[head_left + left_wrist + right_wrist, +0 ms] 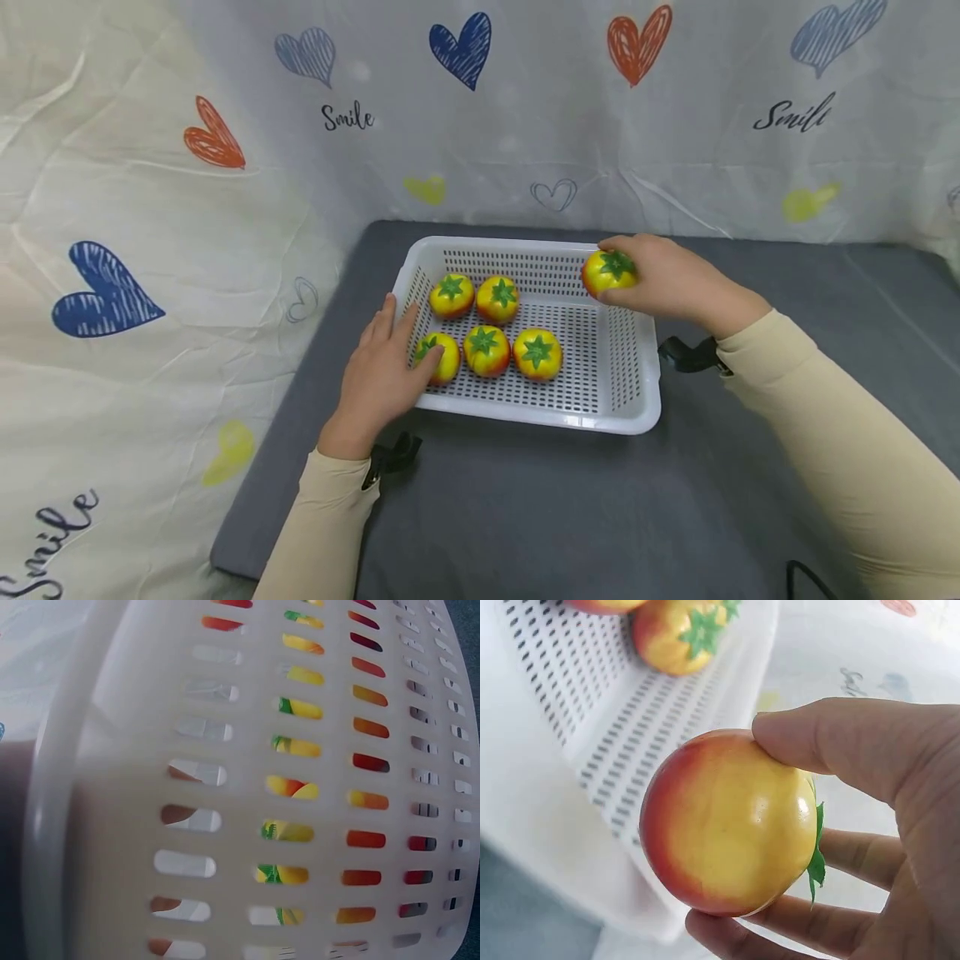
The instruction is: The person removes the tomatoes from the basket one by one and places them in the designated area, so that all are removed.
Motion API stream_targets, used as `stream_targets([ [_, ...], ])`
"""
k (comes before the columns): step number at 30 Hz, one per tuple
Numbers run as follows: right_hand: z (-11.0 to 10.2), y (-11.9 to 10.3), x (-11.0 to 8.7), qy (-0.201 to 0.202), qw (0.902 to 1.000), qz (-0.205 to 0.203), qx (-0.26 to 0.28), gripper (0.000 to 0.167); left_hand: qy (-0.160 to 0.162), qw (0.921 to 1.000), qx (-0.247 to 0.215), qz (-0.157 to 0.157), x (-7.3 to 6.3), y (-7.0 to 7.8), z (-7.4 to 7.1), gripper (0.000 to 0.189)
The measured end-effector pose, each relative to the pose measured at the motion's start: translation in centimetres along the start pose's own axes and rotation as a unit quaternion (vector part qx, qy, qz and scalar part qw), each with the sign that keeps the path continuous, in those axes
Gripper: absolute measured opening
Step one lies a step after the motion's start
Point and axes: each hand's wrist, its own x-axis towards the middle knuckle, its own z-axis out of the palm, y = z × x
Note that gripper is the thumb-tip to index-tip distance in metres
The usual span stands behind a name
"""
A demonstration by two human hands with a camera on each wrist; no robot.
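In the head view my right hand [663, 279] grips a yellow-and-red toy fruit [606, 273] with a green star-shaped top, over the right back part of a white perforated plastic basket [630, 422]. The right wrist view shows the thumb on one side of this fruit [727, 825] and fingers on the other. My left hand [382, 367] lies at the basket's left side, its fingers extended along the rim. Its thumb overlaps a matching fruit [447, 360] in the front left corner. Other such fruits [537, 355] sit inside in two rows.
Under the basket is a dark grey tabletop [525, 500]. A white curtain [510, 125] printed with hearts and lettering hangs behind and to the left. A black cable [806, 571] shows at the lower right. The left wrist view is mostly filled by the basket's slotted wall [127, 825].
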Motion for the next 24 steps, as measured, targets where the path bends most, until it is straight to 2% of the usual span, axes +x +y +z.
stream_targets([
  [12, -2.5, 3.2, -1.3, 0.018, 0.9986, 0.042, 0.028, 0.079, -0.003, 0.9999, -0.002, -0.01, -0.1, -0.2, 0.0, 0.082],
  [19, -2.6, 5.4, -1.6, 0.023, 0.9977, 0.052, 0.036, 0.077, -0.006, 0.9998, -0.01, -0.016, -0.1, -0.1, -0.1, 0.082],
  [24, -2.0, 7.5, -1.8, 0.018, 0.9966, 0.068, 0.043, 0.074, -0.003, 0.9999, -0.009, -0.014, -0.1, -0.1, -0.1, 0.081],
])
